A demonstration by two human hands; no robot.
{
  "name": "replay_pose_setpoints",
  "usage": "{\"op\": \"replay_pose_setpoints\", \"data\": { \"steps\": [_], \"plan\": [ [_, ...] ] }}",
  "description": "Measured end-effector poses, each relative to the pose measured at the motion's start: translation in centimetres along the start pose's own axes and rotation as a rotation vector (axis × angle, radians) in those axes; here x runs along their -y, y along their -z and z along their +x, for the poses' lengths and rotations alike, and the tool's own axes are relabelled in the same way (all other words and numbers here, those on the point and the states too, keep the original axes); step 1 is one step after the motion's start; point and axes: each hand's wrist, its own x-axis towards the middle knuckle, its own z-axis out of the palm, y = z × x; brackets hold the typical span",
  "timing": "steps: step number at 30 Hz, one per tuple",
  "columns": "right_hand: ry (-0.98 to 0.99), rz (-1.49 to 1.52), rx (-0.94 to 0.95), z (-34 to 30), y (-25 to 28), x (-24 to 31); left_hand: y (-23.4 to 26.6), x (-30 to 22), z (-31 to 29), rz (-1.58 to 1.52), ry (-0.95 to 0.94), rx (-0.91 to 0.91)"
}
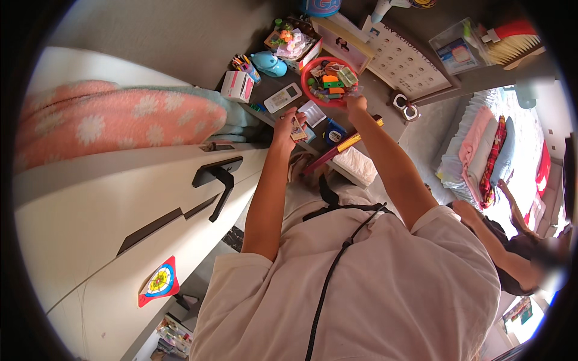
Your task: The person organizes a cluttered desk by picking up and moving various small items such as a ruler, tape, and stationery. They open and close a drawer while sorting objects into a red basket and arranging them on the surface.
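The left hand (284, 125) has its fingers clamped on a small printed card (297, 130); a loose pinch could drop it below them. The red basin (305, 89) lies just beyond the right hand (357, 104), whose fingers' closure I cannot tell; pressing the rim might tip toys (330, 82) out.

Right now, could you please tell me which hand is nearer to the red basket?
Right. The right hand is at the lower right edge of the red basket; the left hand is farther off, below and left of it in the picture.
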Motion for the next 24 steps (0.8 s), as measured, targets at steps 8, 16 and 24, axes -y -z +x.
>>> {"op": "replay_pose_setpoints", "data": {
  "steps": [8,16,24],
  "plan": [
    [-0.004,0.116,0.263,2.7,0.2,-0.2,0.3,-0.2,-1.0,-0.277,-0.026,0.112],
    [-0.008,0.073,0.566,-11.4,2.6,-2.0,-0.2,1.6,-0.2,-0.309,-0.096,0.096],
    [0.284,-0.092,0.719,-12.8,3.7,-1.9,-1.9,3.5,-0.9,-0.172,-0.169,0.187]
  ]
}}
